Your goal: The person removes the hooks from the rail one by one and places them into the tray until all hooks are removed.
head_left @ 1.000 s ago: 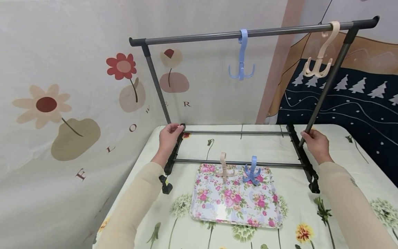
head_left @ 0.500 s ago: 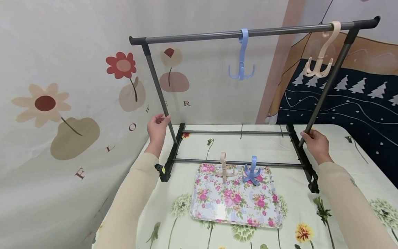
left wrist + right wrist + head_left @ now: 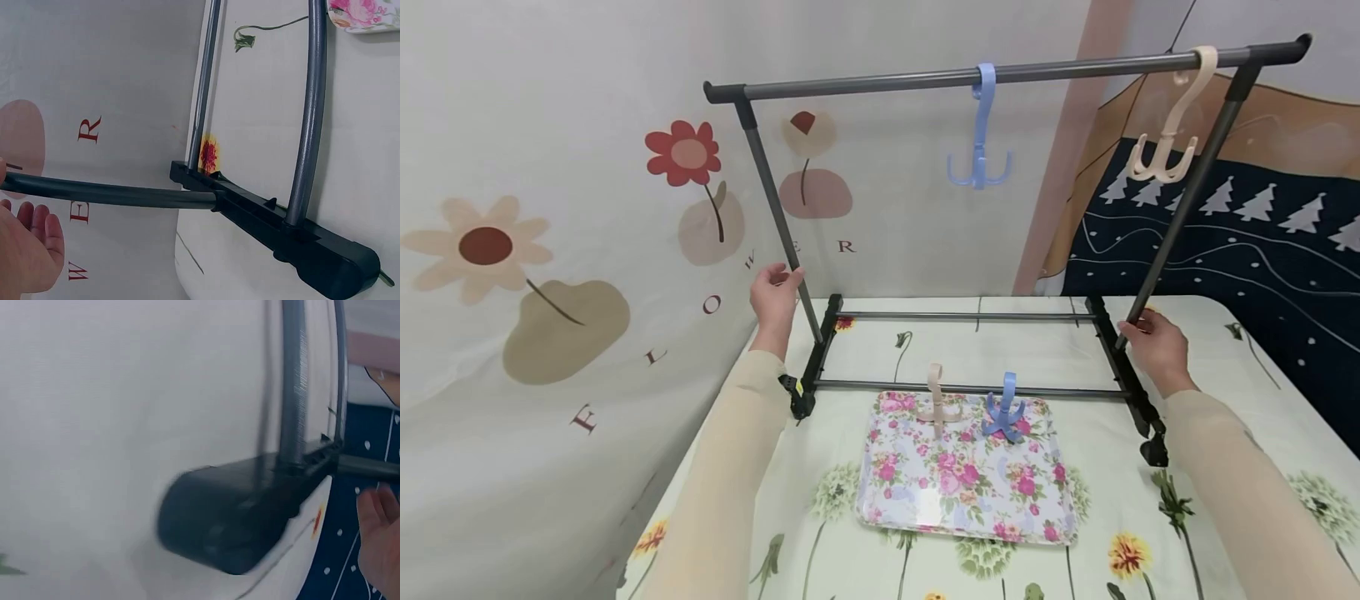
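A small dark grey garment rack (image 3: 880, 82) stands upright on black feet. My left hand (image 3: 772, 302) pinches the lower part of its left post (image 3: 770, 179), thumb and finger meeting at the tube. In the left wrist view that post (image 3: 125, 192) runs into a socket of the black left foot (image 3: 281, 231). My right hand (image 3: 1159, 346) grips the right post (image 3: 1180, 208) low down, just above the right foot (image 3: 1122, 367). From the top bar hang a blue four-claw hook (image 3: 980, 133) and a beige one (image 3: 1168, 125).
A floral tray (image 3: 962, 483) lies in front of the rack. Another beige hook (image 3: 936, 404) and another blue hook (image 3: 1004, 412) are at its far edge, near the front lower bar (image 3: 1075, 393). A patterned curtain (image 3: 895, 250) stands close behind and left.
My left hand has left the left foot and moved up to the left post. The front end of that foot has shifted slightly. The right hand keeps its place on the right post.
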### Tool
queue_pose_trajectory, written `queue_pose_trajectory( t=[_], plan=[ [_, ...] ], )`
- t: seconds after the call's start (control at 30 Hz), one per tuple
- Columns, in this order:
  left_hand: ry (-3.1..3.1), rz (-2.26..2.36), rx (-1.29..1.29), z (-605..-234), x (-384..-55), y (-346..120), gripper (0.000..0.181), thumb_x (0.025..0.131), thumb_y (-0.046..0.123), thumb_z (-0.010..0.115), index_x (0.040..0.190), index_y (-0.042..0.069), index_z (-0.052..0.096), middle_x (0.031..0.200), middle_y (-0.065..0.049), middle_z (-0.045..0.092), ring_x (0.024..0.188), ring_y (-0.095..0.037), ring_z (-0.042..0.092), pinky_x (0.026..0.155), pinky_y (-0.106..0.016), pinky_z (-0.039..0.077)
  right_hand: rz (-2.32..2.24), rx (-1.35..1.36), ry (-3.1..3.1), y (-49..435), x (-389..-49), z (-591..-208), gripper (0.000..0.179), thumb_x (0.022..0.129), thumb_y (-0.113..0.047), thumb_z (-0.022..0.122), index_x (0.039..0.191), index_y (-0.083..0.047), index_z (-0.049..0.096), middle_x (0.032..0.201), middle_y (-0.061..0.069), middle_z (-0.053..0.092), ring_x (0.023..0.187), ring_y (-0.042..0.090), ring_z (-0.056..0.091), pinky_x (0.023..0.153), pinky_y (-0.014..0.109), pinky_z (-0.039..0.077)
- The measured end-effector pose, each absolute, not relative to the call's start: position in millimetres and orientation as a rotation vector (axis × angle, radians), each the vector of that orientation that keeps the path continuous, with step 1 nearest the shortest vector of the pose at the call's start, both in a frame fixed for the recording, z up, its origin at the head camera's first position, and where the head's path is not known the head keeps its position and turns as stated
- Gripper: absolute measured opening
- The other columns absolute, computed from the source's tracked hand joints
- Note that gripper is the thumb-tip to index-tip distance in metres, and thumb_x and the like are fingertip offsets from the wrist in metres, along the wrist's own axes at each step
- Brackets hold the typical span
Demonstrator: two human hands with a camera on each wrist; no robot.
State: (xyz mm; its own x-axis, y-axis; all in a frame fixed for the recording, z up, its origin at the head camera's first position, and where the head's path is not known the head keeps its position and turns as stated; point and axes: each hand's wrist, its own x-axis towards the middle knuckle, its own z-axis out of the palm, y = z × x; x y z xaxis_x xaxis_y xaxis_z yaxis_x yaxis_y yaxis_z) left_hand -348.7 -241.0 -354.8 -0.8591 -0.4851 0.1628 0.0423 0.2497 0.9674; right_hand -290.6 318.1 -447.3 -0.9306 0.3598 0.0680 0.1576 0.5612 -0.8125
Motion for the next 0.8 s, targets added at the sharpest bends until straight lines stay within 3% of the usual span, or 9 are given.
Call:
queue_pose_trajectory(
  t=[0.17,0.33,0.53,0.8],
  plan=[
    [-2.095,-1.666,0.373,-355.4,-354.4,-237.9,0.039,0.094,0.03,0.07,0.126,0.009,0.06,0.123,-0.008,0.062,0.113,-0.021,0.058,0.098,-0.037,0.045,1.306,-0.517,-2.491,311.3,-284.3,-449.5,0.063,0.103,-0.035,0.052,0.15,0.002,0.034,0.143,0.027,0.047,0.129,0.041,0.048,0.101,0.053,0.042],
    [-2.075,-1.67,0.384,-355.1,-358.8,-235.9,0.032,0.095,0.029,0.069,0.119,0.008,0.064,0.12,-0.008,0.064,0.111,-0.021,0.059,0.098,-0.037,0.043,1.277,-0.552,-2.389,298.6,-275.3,-447.3,0.06,0.101,-0.039,0.053,0.147,-0.001,0.041,0.138,0.021,0.053,0.124,0.034,0.051,0.091,0.039,0.045],
    [-2.072,-1.603,0.39,-353.5,-358.8,-236.9,0.03,0.095,0.024,0.068,0.118,0.004,0.065,0.119,-0.011,0.067,0.109,-0.024,0.061,0.096,-0.035,0.045,1.259,-0.492,-2.309,284.6,-270.6,-432.3,0.058,0.1,-0.044,0.053,0.139,-0.001,0.049,0.129,0.015,0.058,0.114,0.025,0.055,0.077,0.021,0.04],
    [-2.104,-1.591,0.378,-351.8,-358.0,-234.6,0.027,0.097,0.02,0.066,0.119,0.004,0.064,0.117,-0.012,0.067,0.108,-0.024,0.061,0.096,-0.038,0.046,1.288,-0.435,-2.062,282.9,-272.6,-386.4,0.058,0.095,-0.05,0.06,0.133,-0.006,0.056,0.12,0.0,0.059,0.104,0.005,0.055,0.088,0.02,0.044]
  ],
)
